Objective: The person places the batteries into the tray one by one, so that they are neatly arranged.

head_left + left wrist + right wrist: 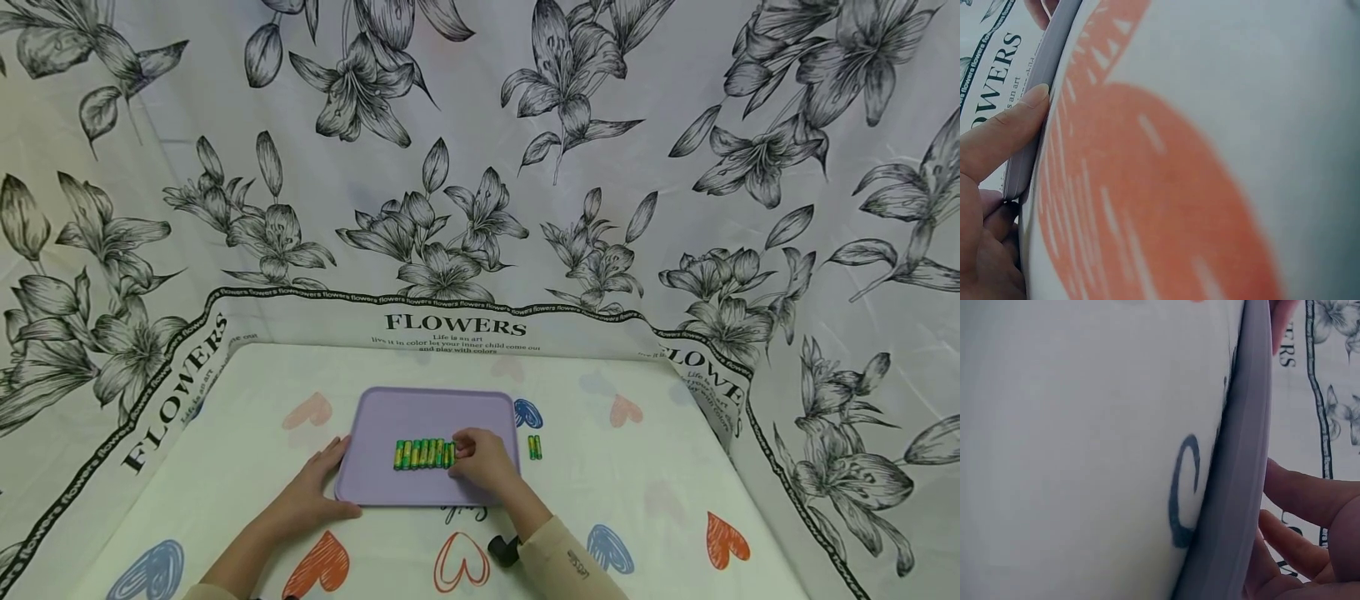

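Note:
A row of several green-and-yellow batteries [420, 454] stands side by side on a lilac tray [420, 408]; those at its right end look shorter. At that right end my right hand [483, 458] pinches a small battery with thumb and fingers, which partly cover it. My left hand [311, 492] rests at the tray's near left corner, thumb along the front edge and fingers extended up the left side. In the left wrist view, the thumb [1010, 128] touches the tray's side wall. The right wrist view shows the right fingers over the tray rim [1241, 450], the batteries hidden.
Two small batteries [535, 447] lie on the tablecloth [615, 467] just right of the tray. Hearts and lettering are printed on the cloth. A flower-patterned curtain [480, 225] encloses the back and sides. A black device [504, 550] sits at the right wrist.

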### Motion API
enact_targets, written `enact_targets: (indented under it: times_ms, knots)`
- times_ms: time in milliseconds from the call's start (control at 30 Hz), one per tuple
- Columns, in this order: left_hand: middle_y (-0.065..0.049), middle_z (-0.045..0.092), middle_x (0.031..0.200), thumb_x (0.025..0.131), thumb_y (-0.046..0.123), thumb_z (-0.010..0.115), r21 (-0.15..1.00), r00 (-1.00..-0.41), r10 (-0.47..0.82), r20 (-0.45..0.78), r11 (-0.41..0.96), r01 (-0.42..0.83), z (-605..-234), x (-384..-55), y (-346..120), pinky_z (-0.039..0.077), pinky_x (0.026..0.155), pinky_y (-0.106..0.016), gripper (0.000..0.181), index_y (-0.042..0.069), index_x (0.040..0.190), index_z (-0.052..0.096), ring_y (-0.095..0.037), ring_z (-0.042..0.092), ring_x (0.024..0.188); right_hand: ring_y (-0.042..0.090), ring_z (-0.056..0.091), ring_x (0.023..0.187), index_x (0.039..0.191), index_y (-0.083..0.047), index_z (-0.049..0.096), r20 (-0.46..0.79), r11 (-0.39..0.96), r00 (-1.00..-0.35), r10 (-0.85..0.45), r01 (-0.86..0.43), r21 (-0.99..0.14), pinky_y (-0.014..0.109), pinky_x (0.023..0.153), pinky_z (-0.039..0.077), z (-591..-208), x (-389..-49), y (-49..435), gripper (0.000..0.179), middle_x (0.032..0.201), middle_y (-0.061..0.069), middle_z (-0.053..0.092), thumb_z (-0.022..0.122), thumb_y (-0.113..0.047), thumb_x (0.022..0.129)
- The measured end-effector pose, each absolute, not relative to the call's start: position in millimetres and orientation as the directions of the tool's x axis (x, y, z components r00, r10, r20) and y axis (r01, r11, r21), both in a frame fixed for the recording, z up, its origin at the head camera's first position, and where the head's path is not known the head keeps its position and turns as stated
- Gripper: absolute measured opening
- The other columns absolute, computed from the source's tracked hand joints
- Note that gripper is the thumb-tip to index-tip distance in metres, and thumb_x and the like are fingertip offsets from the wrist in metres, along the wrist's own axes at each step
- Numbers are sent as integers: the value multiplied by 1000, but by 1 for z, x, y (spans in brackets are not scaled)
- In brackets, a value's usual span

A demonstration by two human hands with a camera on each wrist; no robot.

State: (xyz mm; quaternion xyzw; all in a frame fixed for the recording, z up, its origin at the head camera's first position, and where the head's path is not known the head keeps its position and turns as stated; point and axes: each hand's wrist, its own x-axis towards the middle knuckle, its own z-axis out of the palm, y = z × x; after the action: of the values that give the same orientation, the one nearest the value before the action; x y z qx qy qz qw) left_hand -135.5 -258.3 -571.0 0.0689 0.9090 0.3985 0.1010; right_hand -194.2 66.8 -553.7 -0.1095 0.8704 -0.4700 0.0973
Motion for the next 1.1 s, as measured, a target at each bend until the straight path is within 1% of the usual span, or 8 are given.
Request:
enact_targets:
  times_ms: [133, 200, 400, 567, 733, 933, 1100]
  knots:
    - [-22, 14, 168, 67, 48, 89, 739, -970, 205, -129, 672, 44, -571, -135, -259, 11, 117, -74, 122, 13, 162, 22, -55, 6, 150, 12, 62, 84, 120, -1, 68, -77, 532, -960, -267, -80, -843, 27, 74, 56, -547, -193, 68, 51, 96, 5, 69, 87, -2, 73]
    - [-22, 14, 168, 67, 48, 89, 740, -970, 205, -127, 671, 45, -572, -134, -259, 11, 116, -74, 122, 13, 162, 22, -55, 7, 150, 15, 64, 87, 121, 0, 68, -81, 518, -963, -258, -67, -853, 30, 77, 57, -543, -193, 71, 50, 98, 7, 70, 86, -3, 74]
    - [-22, 14, 168, 67, 49, 89, 737, -971, 207, -121, 674, 52, -571, -133, -258, 11, 116, -74, 122, 13, 162, 22, -56, 7, 150, 20, 66, 97, 126, -2, 67, -70, 505, -968, -242, -64, -861, 38, 84, 58, -529, -195, 84, 47, 111, 12, 70, 82, -9, 82]
    - [-21, 13, 168, 67, 49, 89, 733, -971, 205, -123, 679, 50, -569, -134, -258, 11, 116, -74, 121, 13, 162, 21, -56, 6, 150, 18, 66, 98, 128, -6, 67, -37, 516, -975, -221, -84, -852, 36, 83, 57, -523, -198, 99, 47, 116, 12, 70, 81, -16, 85]
    - [-21, 12, 168, 67, 49, 88, 733, -969, 205, -140, 679, 38, -569, -134, -257, 10, 117, -73, 122, 13, 162, 21, -55, 5, 150, 19, 67, 99, 128, -9, 67, 3, 509, -984, -177, -94, -856, 36, 82, 58, -519, -197, 118, 47, 117, 12, 70, 81, -18, 84]
    - [-21, 12, 168, 67, 48, 89, 733, -970, 197, -144, 680, 29, -571, -134, -258, 9, 117, -74, 122, 14, 162, 20, -55, 5, 151, 23, 68, 101, 131, -5, 65, 26, 497, -991, -132, -88, -863, 35, 79, 59, -515, -197, 146, 50, 120, 16, 69, 81, -16, 85]
    - [-21, 12, 168, 67, 49, 88, 730, -970, 200, -137, 682, 38, -570, -134, -258, 10, 117, -73, 123, 14, 162, 20, -55, 5, 151, 25, 67, 104, 133, -5, 64, 2, 488, -997, -72, -37, -872, 34, 79, 60, -515, -197, 168, 51, 122, 16, 68, 80, -15, 86]
